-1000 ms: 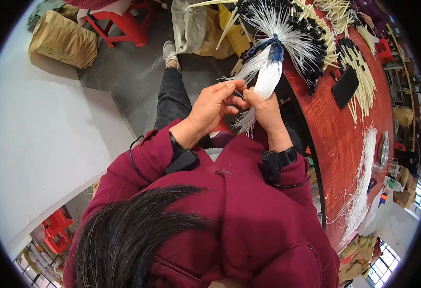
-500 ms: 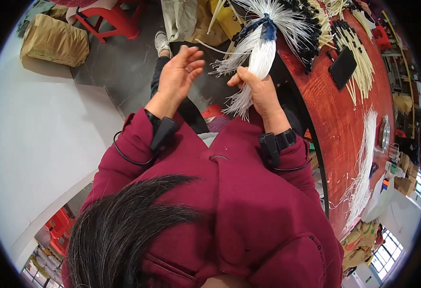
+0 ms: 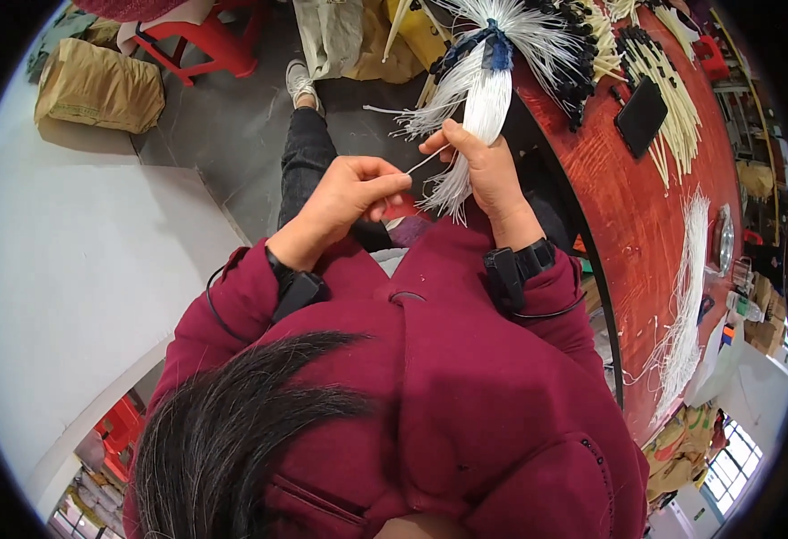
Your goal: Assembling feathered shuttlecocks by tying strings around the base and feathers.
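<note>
My left hand (image 3: 351,196) is closed, pinching the end of a thin white cord (image 3: 426,162) between thumb and fingertips. That cord runs taut up to the fingers of my right hand (image 3: 486,171). The right hand is closed around the lower part of a thick bundle of white cords (image 3: 486,103), and loose ends fan out below it. Dark blue cloth (image 3: 499,49) ties the bundle near the table edge. Above the tie the cords spread over the table toward black tips (image 3: 575,108). How the right fingers grip the single cord is partly hidden.
A red table (image 3: 610,207) curves along my right, holding a black phone (image 3: 641,122), cream sticks with black tips (image 3: 679,135) and another white cord bundle (image 3: 684,314). On my left stand a white surface (image 3: 70,260), a brown paper package (image 3: 102,85) and a red stool (image 3: 219,49).
My left hand has come down and right, closing from loosely open to a pinch on a single white cord, now stretched between the hands. My right hand stays on the bundle.
</note>
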A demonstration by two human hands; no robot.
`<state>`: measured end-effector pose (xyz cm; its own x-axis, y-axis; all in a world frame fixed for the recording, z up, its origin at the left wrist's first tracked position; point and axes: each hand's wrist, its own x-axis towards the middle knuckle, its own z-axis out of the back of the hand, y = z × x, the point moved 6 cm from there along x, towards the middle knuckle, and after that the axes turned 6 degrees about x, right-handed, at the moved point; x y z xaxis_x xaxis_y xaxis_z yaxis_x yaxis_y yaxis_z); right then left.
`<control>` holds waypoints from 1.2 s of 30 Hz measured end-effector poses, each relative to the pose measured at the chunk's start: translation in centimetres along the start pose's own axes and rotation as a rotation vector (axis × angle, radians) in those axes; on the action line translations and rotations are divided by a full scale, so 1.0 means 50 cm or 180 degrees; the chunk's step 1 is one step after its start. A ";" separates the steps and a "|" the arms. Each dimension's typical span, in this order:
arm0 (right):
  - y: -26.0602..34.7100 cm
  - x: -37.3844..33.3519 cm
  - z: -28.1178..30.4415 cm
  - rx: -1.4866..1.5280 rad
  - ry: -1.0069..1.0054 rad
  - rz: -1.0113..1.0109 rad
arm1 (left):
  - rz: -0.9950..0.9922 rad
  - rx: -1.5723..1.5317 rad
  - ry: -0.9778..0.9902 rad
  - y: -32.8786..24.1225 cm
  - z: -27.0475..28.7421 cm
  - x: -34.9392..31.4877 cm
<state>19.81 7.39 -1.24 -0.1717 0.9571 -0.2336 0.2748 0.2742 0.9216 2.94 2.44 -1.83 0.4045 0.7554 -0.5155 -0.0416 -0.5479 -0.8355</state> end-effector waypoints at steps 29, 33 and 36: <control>-0.008 0.010 -0.005 -0.0312 0.0047 -0.0103 | -0.3013 0.2870 -0.1216 -0.092 -0.007 0.034; -0.012 0.013 0.001 -0.0244 0.0116 -0.0068 | -0.2731 0.3242 -0.1128 -0.087 -0.016 0.050; -0.014 0.014 0.002 -0.0247 0.0153 -0.0047 | -0.2693 0.2872 -0.1166 -0.090 -0.005 0.046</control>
<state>19.60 7.88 -2.06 -0.2208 0.9469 -0.2338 0.1981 0.2783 0.9399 4.31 6.57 0.78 0.3410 0.8793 0.3324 -0.5541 0.4737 -0.6845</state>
